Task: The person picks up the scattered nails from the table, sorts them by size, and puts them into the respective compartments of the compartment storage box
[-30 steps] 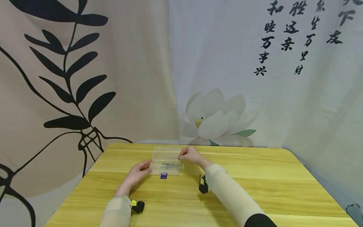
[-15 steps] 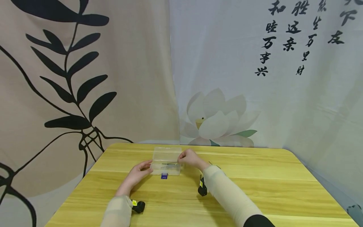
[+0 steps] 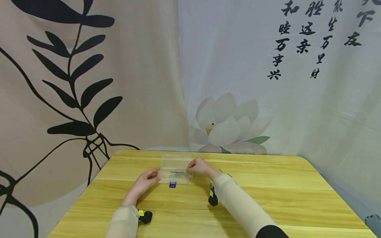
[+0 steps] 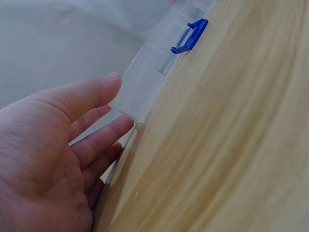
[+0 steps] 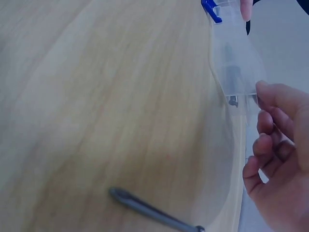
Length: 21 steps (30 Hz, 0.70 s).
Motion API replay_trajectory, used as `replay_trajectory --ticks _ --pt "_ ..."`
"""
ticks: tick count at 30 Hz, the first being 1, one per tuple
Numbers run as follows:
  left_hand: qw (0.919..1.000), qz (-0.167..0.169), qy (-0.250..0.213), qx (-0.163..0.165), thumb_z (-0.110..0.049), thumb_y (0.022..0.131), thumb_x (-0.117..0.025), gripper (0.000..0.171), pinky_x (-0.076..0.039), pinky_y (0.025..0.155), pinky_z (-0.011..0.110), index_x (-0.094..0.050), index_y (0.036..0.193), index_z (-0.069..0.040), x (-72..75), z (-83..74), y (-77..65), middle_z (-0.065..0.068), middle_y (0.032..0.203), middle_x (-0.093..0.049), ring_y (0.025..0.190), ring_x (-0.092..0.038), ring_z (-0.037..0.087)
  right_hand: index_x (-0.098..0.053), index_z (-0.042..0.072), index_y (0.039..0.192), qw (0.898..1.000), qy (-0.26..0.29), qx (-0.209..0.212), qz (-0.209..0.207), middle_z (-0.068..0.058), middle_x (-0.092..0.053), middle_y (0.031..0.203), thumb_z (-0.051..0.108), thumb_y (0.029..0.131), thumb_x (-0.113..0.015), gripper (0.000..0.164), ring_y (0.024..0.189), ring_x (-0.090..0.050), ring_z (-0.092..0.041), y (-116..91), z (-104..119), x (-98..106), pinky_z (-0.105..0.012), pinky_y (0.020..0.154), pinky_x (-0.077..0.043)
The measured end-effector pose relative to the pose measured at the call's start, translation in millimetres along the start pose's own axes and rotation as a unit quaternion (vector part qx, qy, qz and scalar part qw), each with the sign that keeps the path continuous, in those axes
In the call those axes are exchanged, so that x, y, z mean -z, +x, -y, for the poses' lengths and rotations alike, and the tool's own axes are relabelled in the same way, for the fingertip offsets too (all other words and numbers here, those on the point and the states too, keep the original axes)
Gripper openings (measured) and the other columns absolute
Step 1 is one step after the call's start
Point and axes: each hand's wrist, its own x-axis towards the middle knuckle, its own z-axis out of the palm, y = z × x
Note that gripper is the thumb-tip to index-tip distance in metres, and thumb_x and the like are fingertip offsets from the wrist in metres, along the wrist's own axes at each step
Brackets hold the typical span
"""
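Note:
A clear plastic box point(image 3: 174, 178) stands with its lid point(image 3: 175, 161) raised at the table's back; its latch point(image 3: 172, 184) is blue. My left hand point(image 3: 145, 182) holds the box's left end, thumb on the near side and fingers round the corner, as the left wrist view shows. At the right end, my right hand point(image 3: 201, 167) has thumb and index finger together at the rim, on the end of a thin grey metal rod point(image 3: 178, 172). That end is mostly hidden by the fingers. Through the wall, blurred dark rods point(image 5: 232, 75) show inside the box.
Loose metal rods lie on the wooden table point(image 3: 268, 185) beside the right sleeve; one grey metal rod point(image 5: 154, 210) shows close up in the right wrist view. Wrist cameras sit on both sleeves. A printed cloth point(image 3: 148, 82) hangs behind the table.
My right hand has lowered slightly, bringing the rod down from in front of the raised lid into the box. My left hand keeps its place at the box's left end.

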Motion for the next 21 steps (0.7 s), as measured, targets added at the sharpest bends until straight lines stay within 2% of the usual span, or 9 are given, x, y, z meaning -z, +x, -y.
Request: replay_trajectory --ticks 3,7,14,19,21 --pt "0.9998 0.001 0.011 -0.015 -0.022 0.096 -0.063 0.051 -0.035 0.102 0.056 -0.049 0.142 -0.005 -1.0 0.5 -0.5 0.021 0.132 -0.054 0.123 -0.047 0.039 -0.077 0.002 0.085 1.0 -0.013 0.001 0.002 -0.002 -0.072 0.078 0.008 0.087 -0.071 0.008 0.06 -0.052 -0.005 -0.4 -1.4 2.1 -0.02 0.057 -0.043" --pt "0.9991 -0.003 0.024 -0.035 -0.024 0.095 -0.063 0.052 -0.037 0.099 0.057 -0.049 0.141 -0.003 -1.7 0.7 -0.6 0.022 0.13 -0.056 0.121 -0.048 0.04 -0.078 0.005 0.088 1.0 -0.027 0.005 0.003 -0.002 -0.073 0.086 0.012 0.089 -0.069 0.011 0.068 -0.058 -0.006 -5.3 -0.3 10.5 -0.022 0.062 -0.046" --pt "1.0 0.001 -0.002 -0.007 -0.019 0.095 -0.064 0.051 -0.032 0.104 0.056 -0.049 0.142 -0.007 -1.1 1.0 1.1 0.02 0.132 -0.055 0.125 -0.046 0.038 -0.077 0.007 0.094 0.999 -0.033 -0.002 -0.009 -0.003 -0.072 0.096 0.016 0.091 -0.068 0.013 0.084 -0.064 -0.012 -22.6 -8.5 34.8 -0.031 0.077 -0.052" --pt "0.9999 0.008 -0.002 -0.009 -0.02 0.096 -0.063 0.051 -0.032 0.104 0.056 -0.048 0.143 -0.006 -0.1 -1.0 -0.1 0.022 0.133 -0.054 0.125 -0.046 0.039 -0.076 0.004 0.099 1.0 -0.007 -0.01 0.002 -0.005 -0.072 0.101 0.014 0.092 -0.067 0.015 0.091 -0.065 -0.016 -37.9 -18.8 49.9 -0.035 0.082 -0.052" --pt "0.9998 0.01 0.003 -0.017 -0.02 0.096 -0.063 0.052 -0.033 0.104 0.057 -0.047 0.143 -0.004 0.1 -1.1 -0.9 0.023 0.133 -0.053 0.124 -0.046 0.04 -0.075 0.002 0.1 1.0 0.003 0.001 0.013 -0.006 -0.071 0.102 0.012 0.092 -0.066 0.016 0.095 -0.065 -0.018 -43.3 -23.5 54.5 -0.035 0.084 -0.052"
